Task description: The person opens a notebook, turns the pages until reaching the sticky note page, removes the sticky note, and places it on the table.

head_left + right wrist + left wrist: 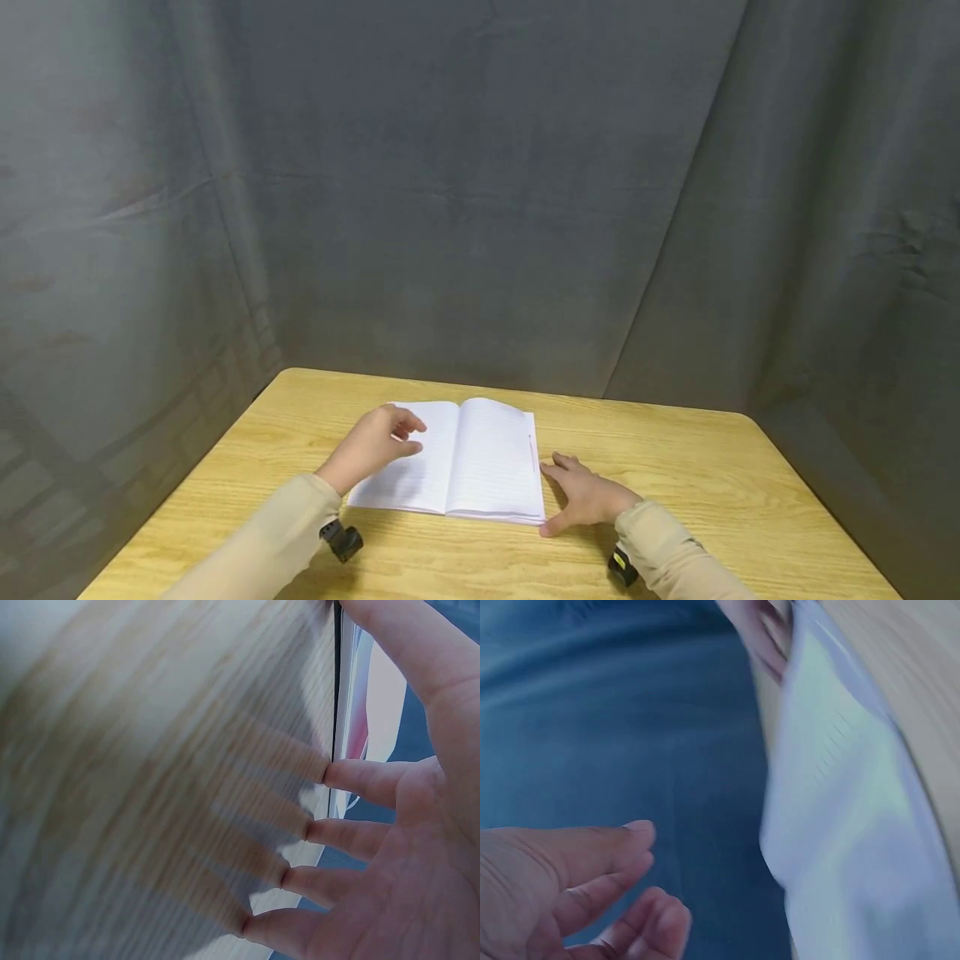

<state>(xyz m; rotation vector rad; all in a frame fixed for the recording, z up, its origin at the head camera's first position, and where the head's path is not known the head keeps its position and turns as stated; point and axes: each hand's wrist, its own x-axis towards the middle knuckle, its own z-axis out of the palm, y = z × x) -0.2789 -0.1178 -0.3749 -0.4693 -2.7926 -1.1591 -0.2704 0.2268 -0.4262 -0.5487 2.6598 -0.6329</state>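
An open notebook (491,462) with white lined pages lies on the wooden table, its right-hand pages arching slightly. Above the left page hovers my left hand (375,446), fingers loosely bent and thumb apart from them, holding nothing. In the left wrist view the pages (832,772) are blurred beside that hand. My right hand (588,496) is spread at the notebook's right edge, thumb by the near corner. In the right wrist view, the fingertips (337,771) meet the tabletop along the notebook's dark cover edge; whether they press on it I cannot tell.
The light wooden table (675,450) has rounded far corners. Grey curtains (465,208) hang behind it and along both sides. A small black device (341,540) is strapped at the left wrist, and another (621,567) at the right.
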